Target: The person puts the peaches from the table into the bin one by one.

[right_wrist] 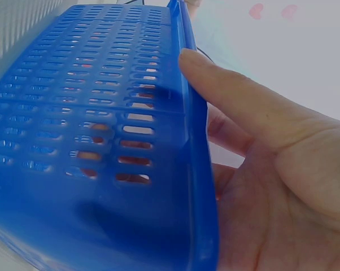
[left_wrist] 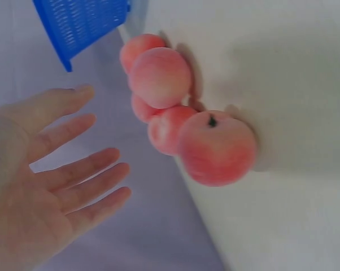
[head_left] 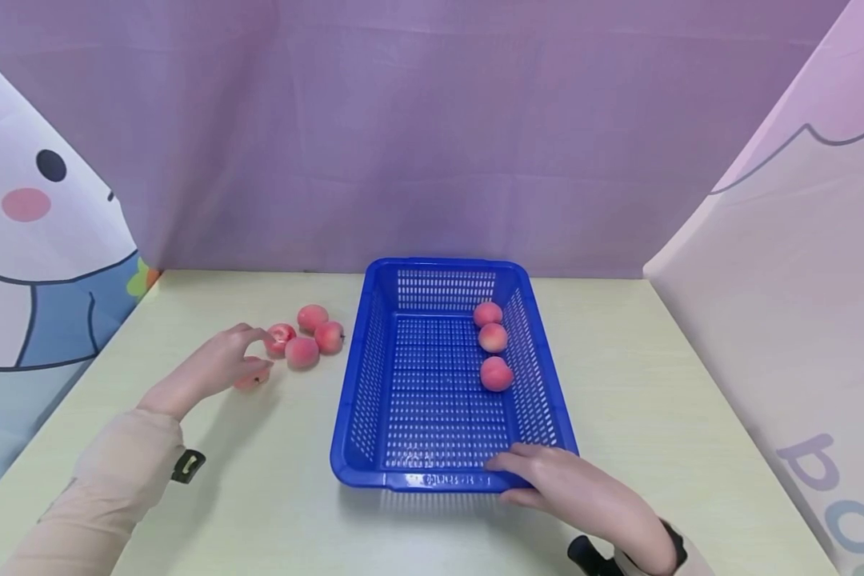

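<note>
At the left, the left hand [head_left: 212,370] lies on the tabletop [head_left: 655,384], fingers spread and relaxed, holding nothing. A cluster of peaches [head_left: 306,336] lies just right of its fingertips, one peach [head_left: 252,382] partly under them. Further right sits the blue basket [head_left: 432,480], long axis running near to far, three peaches [head_left: 493,344] inside. The right hand [head_left: 583,492] grips its near right rim.

Raised lettering on the blue basket [head_left: 432,481] rim is illegible; large letters "po" mark the right curtain [head_left: 831,488].
</note>
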Demonstrator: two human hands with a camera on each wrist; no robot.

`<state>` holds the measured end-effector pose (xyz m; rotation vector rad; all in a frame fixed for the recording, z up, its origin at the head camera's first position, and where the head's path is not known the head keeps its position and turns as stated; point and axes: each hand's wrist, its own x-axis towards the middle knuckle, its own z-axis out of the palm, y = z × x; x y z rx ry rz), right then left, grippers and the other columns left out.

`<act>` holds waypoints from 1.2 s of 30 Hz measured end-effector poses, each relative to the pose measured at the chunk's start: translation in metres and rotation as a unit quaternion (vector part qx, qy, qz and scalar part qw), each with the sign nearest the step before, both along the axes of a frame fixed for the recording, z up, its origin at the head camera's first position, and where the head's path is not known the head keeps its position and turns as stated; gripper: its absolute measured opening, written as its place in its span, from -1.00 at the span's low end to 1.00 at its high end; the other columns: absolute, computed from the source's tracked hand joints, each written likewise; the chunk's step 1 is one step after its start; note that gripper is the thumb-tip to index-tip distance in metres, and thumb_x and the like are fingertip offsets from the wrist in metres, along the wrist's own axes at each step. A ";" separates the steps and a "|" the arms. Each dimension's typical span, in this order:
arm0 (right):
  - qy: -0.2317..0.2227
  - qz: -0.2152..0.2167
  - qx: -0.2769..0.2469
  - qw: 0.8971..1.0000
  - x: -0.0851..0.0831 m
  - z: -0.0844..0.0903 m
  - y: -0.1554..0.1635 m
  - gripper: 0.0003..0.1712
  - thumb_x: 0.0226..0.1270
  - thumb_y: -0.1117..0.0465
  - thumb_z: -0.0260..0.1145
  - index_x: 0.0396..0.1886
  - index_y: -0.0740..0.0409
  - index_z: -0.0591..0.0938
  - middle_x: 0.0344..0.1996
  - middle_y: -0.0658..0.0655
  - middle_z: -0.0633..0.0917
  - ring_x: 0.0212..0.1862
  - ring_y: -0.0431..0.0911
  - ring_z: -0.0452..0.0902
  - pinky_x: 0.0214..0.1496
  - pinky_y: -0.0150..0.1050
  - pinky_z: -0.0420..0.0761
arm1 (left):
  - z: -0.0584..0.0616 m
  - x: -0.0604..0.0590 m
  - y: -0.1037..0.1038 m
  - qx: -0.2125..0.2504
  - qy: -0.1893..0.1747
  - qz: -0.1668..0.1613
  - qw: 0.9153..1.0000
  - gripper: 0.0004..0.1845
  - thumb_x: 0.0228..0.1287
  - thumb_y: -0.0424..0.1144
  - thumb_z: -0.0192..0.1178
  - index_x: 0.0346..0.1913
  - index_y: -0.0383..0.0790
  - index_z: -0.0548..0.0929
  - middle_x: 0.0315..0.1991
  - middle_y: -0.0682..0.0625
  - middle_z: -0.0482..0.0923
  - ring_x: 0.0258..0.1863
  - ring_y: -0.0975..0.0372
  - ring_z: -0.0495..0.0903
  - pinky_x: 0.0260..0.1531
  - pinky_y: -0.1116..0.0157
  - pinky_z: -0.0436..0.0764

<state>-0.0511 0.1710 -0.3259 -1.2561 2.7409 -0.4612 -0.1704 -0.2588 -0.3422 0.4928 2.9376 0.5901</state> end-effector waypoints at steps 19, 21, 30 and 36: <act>0.000 0.005 0.003 1.000 -0.001 -0.001 0.001 -0.70 0.13 0.12 0.23 -0.11 0.06 0.55 -0.31 -0.07 0.58 -0.25 -0.23 0.52 -0.23 -0.34 0.53 | -0.023 -0.009 -0.012 0.002 -0.056 0.034 0.998 -0.55 0.03 -0.30 0.21 -0.01 -0.47 0.45 -0.22 -0.28 0.42 -0.38 0.08 0.40 -0.24 0.04 0.44; -0.003 0.005 0.005 1.000 -0.002 -0.001 0.001 -0.69 0.13 0.12 0.23 -0.11 0.05 0.55 -0.31 -0.07 0.59 -0.25 -0.22 0.52 -0.22 -0.34 0.53 | -0.026 -0.010 -0.014 0.003 -0.055 0.033 0.998 -0.54 0.02 -0.28 0.23 -0.02 -0.48 0.46 -0.24 -0.28 0.43 -0.35 0.06 0.40 -0.22 0.00 0.43; -0.001 0.002 0.005 1.000 -0.001 0.000 0.000 -0.70 0.14 0.12 0.22 -0.11 0.07 0.55 -0.29 -0.06 0.59 -0.23 -0.21 0.52 -0.20 -0.33 0.53 | -0.037 -0.013 -0.018 0.005 -0.056 0.034 0.998 -0.56 0.01 -0.31 0.23 -0.03 -0.48 0.46 -0.30 -0.23 0.43 -0.35 0.06 0.42 -0.19 -0.02 0.42; -0.009 -0.005 0.005 1.000 0.001 0.001 -0.001 -0.70 0.12 0.14 0.24 -0.12 0.08 0.55 -0.31 -0.07 0.59 -0.24 -0.23 0.52 -0.21 -0.34 0.53 | -0.041 -0.015 -0.020 -0.012 -0.049 0.033 0.998 -0.57 -0.02 -0.36 0.23 -0.06 -0.52 0.46 -0.34 -0.22 0.44 -0.38 0.06 0.42 -0.21 0.00 0.42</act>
